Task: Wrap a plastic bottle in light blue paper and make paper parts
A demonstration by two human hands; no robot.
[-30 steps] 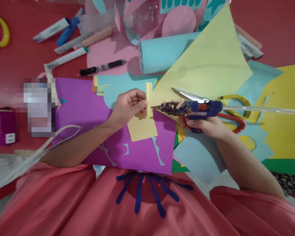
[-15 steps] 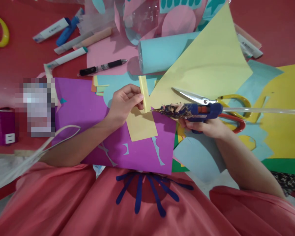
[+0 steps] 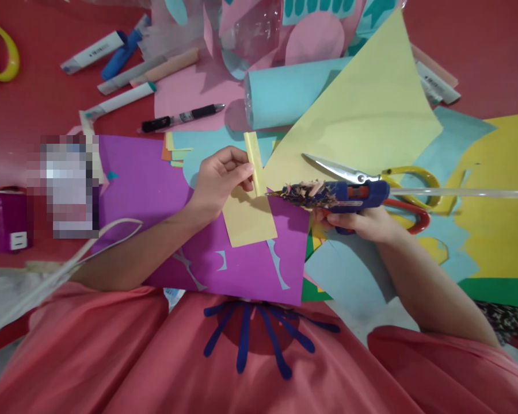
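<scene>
Between thumb and fingers, my left hand (image 3: 224, 178) pinches a narrow folded strip of yellow paper (image 3: 254, 164), held upright. My right hand (image 3: 358, 223) is wrapped round the handle of a blue glue gun (image 3: 358, 194), which has a long clear glue stick (image 3: 461, 194) out of its back. Dark and tan scraps cling to the gun's front. Its nozzle points left, close to the strip's lower end; whether they touch I cannot tell. Below the strip lies a pale yellow paper piece (image 3: 250, 221) on a purple sheet (image 3: 155, 172).
Scissors (image 3: 360, 177) with yellow and red handles lie behind the glue gun. A blue paper-wrapped cylinder (image 3: 293, 92), a large pale yellow sheet (image 3: 362, 98) and a black pen (image 3: 181, 118) are farther back. Several markers (image 3: 92, 53) lie at the back left. A white cord (image 3: 82, 247) crosses my left forearm.
Both hands, the yellow strip and the glue gun hold almost the same places. Only a very slight shift of the whole view shows.
</scene>
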